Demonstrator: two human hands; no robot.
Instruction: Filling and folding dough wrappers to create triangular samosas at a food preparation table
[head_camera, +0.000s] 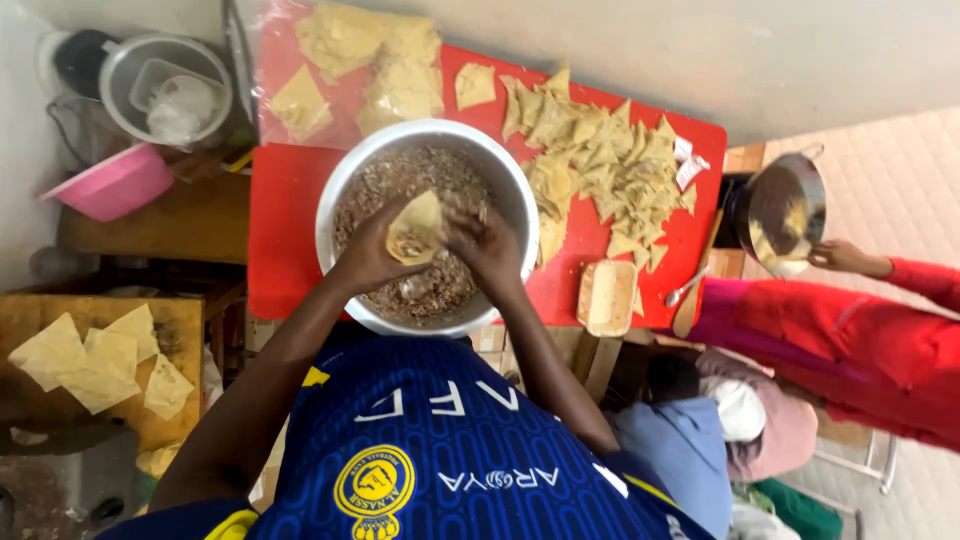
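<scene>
The head camera looks straight down. The left hand (368, 255) is curled around a pastry cone (418, 228), holding it open like a little cup. The right hand (487, 243) has its fingers pinched at the cone's right edge, at about 3 o'clock from it; I cannot tell if it holds any filling. Both hands are over the big metal bowl (350, 190), which is full of brown filling (400, 180).

This looks like the filling step. The next move probably needs the cone kept steady while the top is folded shut, so nothing spills.

Counting: one big bowl, one cone in hand. At 2 o'clock from the bowl, a pile of folded pastries (600, 165) lies on the red board (285, 230), too many to count. At 11 o'clock lie flat pastry sheets (365, 60). At 9 o'clock is one pink bowl (112, 185). At 3 o'clock another person's hand (840, 256) holds one metal pan (782, 212).
</scene>
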